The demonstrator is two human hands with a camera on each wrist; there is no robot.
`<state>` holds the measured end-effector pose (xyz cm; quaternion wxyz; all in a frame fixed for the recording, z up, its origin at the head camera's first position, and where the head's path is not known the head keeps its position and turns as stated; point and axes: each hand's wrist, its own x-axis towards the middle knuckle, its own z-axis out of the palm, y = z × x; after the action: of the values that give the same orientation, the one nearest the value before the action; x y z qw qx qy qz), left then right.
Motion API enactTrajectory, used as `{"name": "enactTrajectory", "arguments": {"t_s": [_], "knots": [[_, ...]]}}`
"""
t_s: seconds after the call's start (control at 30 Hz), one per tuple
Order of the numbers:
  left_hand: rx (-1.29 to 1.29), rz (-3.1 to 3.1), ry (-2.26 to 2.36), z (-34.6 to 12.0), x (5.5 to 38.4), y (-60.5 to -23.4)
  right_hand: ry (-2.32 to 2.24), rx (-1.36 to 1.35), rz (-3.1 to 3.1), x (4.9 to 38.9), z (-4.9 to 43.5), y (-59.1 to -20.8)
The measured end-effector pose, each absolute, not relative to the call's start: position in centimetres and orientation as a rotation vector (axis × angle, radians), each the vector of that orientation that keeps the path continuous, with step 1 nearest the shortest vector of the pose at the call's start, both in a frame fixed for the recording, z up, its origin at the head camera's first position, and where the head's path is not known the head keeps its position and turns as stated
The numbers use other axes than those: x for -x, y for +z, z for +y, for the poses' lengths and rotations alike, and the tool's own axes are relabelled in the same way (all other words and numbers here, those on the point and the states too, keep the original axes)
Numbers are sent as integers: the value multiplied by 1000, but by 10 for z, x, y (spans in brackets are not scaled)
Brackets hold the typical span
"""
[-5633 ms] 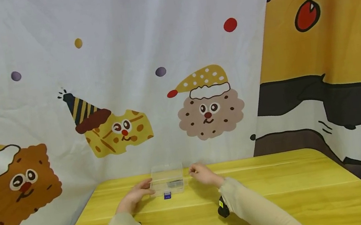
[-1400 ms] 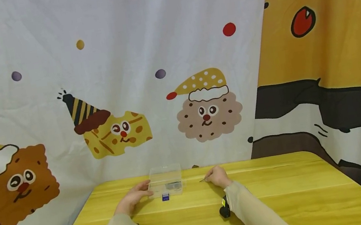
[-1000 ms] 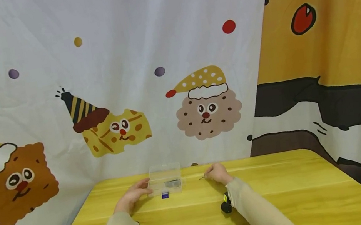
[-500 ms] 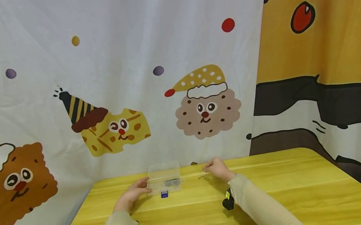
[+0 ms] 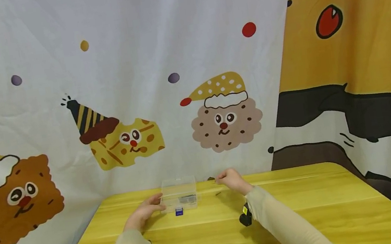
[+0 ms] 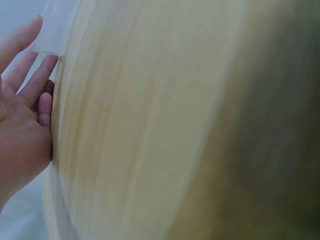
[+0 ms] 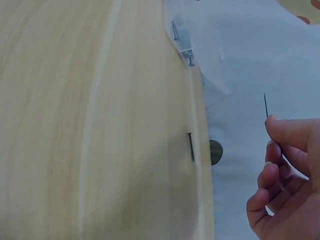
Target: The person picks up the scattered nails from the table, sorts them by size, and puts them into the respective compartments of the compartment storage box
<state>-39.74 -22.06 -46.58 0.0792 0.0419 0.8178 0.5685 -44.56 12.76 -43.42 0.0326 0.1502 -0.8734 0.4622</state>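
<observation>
A clear plastic box (image 5: 172, 206) with its lid raised stands near the table's back edge. Several dark screws (image 7: 175, 31) lie inside it, and a blue latch (image 5: 179, 211) shows at its front. My left hand (image 5: 143, 212) is at the box's left side, fingers extended; in the left wrist view the fingertips meet the box wall (image 6: 54, 30). To the right of the box, my right hand (image 5: 231, 180) is raised, pinching a thin dark screw (image 7: 266, 104) between thumb and fingers, its point upward. One more screw (image 7: 191, 146) rests on the table below that hand.
The yellow wooden table (image 5: 198, 239) ends at a white cartoon-printed curtain (image 5: 153, 39) just behind the box. Black wrist cameras (image 5: 245, 215) hang under both sleeves.
My right hand has moved away from beside the box, to the right, then risen towards the curtain with a screw. A screw now shows lying on the table. My left hand stays in place.
</observation>
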Motion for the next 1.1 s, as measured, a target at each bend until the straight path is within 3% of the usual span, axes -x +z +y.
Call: {"name": "enactTrajectory", "arguments": {"t_s": [1.1], "knots": [[-136,2501,1697,-220,401,-473,1259,-713,-2732,451,105,-407]]}}
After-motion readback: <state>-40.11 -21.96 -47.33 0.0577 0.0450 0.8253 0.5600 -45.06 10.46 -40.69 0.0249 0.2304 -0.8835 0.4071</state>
